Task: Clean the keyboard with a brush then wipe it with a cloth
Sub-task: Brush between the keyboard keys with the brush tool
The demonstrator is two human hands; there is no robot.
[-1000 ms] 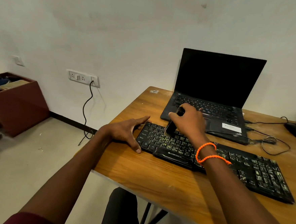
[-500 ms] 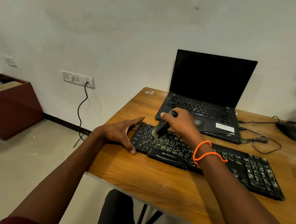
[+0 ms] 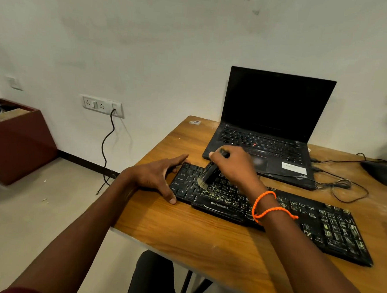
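White plaster wall [image 3: 148,51] fills most of the shot, a bit scuffed near the top, with a switch-and-socket plate [image 3: 102,105] low on the left and a black cord [image 3: 106,145] hanging from it down to the pale floor [image 3: 23,214]. Off to the left there's a dark red box [image 3: 18,143] sitting on the floor with some stuff in it (can't make out what).

Next biggest thing is the wooden table [image 3: 193,238], orange-brown grain, dusty with pale specks along the right side. An open black laptop [image 3: 274,120] sits at the back with its screen dark, and a black mouse [image 3: 379,173] is out to its right with cables looped between the two.

The keyboard [image 3: 320,223] lies in front of the laptop, running diagonally across the table, black with whitish grime all over the keys on the right half. The left hand [image 3: 156,175] rests spread against the keyboard's left end, thumb along the near corner and fingers straight along the far one, holding nothing. The right hand [image 3: 234,165], orange cord bracelet [image 3: 268,208] on the wrist, has its fingers curled around a small black brush [image 3: 209,172], tilted so the pale bristles touch the keys on the left part of the board.
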